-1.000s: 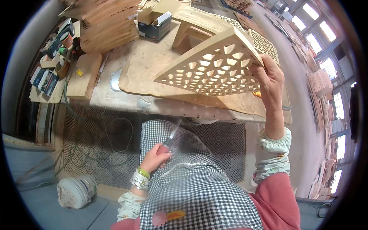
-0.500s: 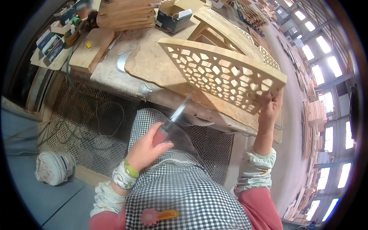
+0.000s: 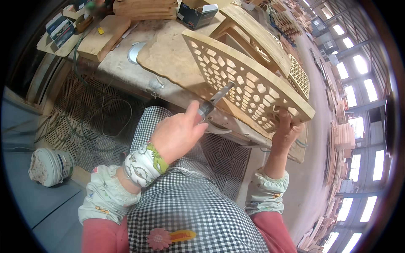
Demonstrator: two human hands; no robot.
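Observation:
My left hand (image 3: 177,133) is closed around the handle of a hand tool (image 3: 222,92) with a grey collar and a narrow metal blade. The blade points up and right, in front of the pierced face of a pale wooden panel (image 3: 249,69); I cannot tell whether it touches. Many angular holes cut through this panel, which is tilted up over the bench's front edge. My right hand (image 3: 287,130) grips its lower right corner, thumb on the face and the other fingers partly hidden.
Behind the panel stands a wooden frame (image 3: 263,42) beside a second pierced panel (image 3: 300,76). A brown sheet (image 3: 164,63) covers part of the bench. At the back are a dark cardboard box (image 3: 196,17) and a wooden block (image 3: 103,40). A white bucket (image 3: 50,168) stands on the left floor.
My left hand has carried the tool up and right, bringing the blade in front of the panel. The panel has tipped a little, and its right corner is lower with my right hand.

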